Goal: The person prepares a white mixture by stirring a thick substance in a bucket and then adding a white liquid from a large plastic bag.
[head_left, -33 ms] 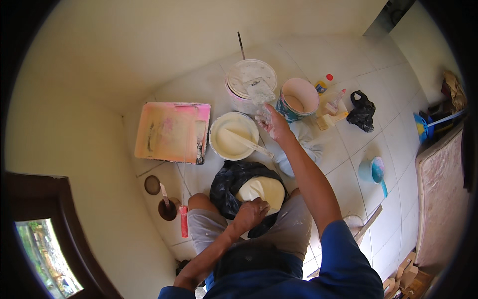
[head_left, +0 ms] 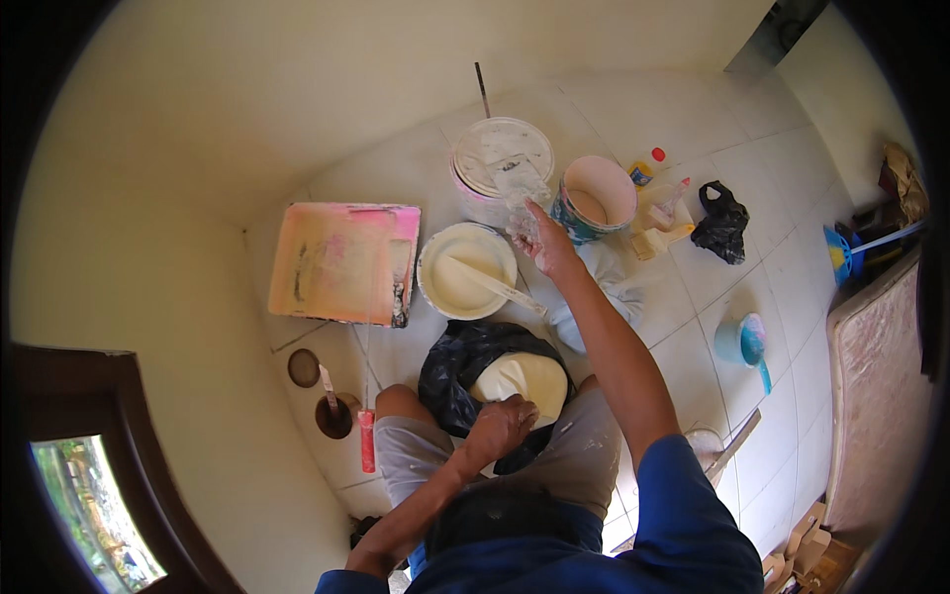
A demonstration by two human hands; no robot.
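Between my knees sits a black plastic bag (head_left: 450, 374) around a smooth, creased cream-coloured mass (head_left: 517, 374). My left hand (head_left: 501, 430) is closed at the near edge of that mass; what its fingers grip is hidden. My right hand (head_left: 542, 243), smeared white, reaches forward to the lidded bucket (head_left: 505, 139). Its fingers are closed on a whitish flat piece (head_left: 521, 181), perhaps a scraper, that overlaps the bucket's lid. To the left of the right hand stands a round tub (head_left: 440, 252) of cream paste, with a pale flat stick (head_left: 500, 287) across it.
A stained paint tray (head_left: 346, 262) lies at the left, with a red-handled roller (head_left: 367, 441) reaching toward me. Further right are a pink-lined bucket (head_left: 598, 188), brushes (head_left: 658, 240), a small black bag (head_left: 720, 223) and a blue dipper (head_left: 742, 342). An open brown can (head_left: 333, 418) stands left.
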